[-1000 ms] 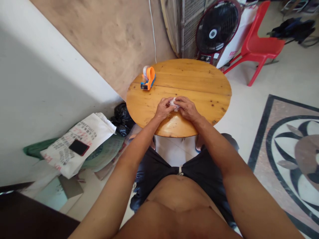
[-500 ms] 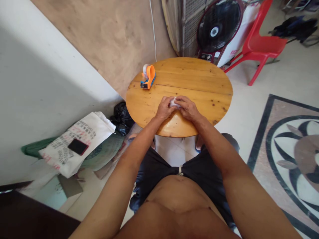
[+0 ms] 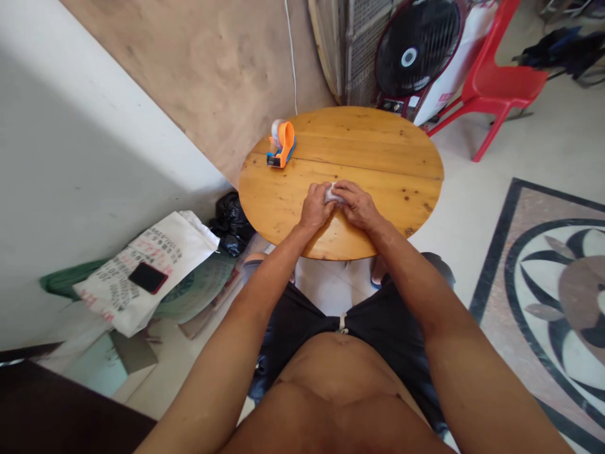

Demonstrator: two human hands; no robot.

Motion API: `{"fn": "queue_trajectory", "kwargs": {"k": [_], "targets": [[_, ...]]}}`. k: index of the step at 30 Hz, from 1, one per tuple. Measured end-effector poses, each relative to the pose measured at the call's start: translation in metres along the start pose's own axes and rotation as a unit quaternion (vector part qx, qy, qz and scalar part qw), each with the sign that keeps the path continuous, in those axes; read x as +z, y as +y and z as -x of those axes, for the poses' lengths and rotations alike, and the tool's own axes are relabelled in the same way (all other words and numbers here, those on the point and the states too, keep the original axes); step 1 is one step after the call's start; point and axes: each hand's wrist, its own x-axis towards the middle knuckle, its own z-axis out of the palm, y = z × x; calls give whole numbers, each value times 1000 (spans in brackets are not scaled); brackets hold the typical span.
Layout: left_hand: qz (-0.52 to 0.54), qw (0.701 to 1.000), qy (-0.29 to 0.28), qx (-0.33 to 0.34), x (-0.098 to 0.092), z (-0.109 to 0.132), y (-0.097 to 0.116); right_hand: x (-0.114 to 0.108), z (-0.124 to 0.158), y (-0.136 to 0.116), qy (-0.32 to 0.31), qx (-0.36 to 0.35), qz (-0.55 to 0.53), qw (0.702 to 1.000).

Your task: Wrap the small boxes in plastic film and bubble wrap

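Both of my hands rest together on the near half of a round wooden table (image 3: 378,157). My left hand (image 3: 315,208) and my right hand (image 3: 357,205) are closed around a small white object (image 3: 331,195), pinched between the fingertips. Most of it is hidden by my fingers, so I cannot make out what it is. An orange and blue tape dispenser (image 3: 282,145) with a clear roll stands on the far left of the table, well away from both hands.
A black fan (image 3: 416,47) and a red plastic chair (image 3: 496,79) stand beyond the table. On the floor to the left lie a printed white sack (image 3: 151,268) with a dark phone (image 3: 147,277) on it, and a black bag (image 3: 231,224).
My hands have stayed together on the small white object, with only slight finger shifts. The view has shifted a little.
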Motion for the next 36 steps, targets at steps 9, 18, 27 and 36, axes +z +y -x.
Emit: {"fn": "queue_trajectory", "kwargs": {"k": [9,18,27,36], "targets": [[-16,1000,0,-12,0,3,7,1,1,1,5,8,6,1000],[11,1000,-16,-1,-2,5,-1,-1,2,3,-5,24,22,999],[109,993,-23,-45,-6,14,-11,2,4,7,-14,32,60,998],[113,992,-19,-46,-8,9,-7,5,6,8,3,35,63,997]]}}
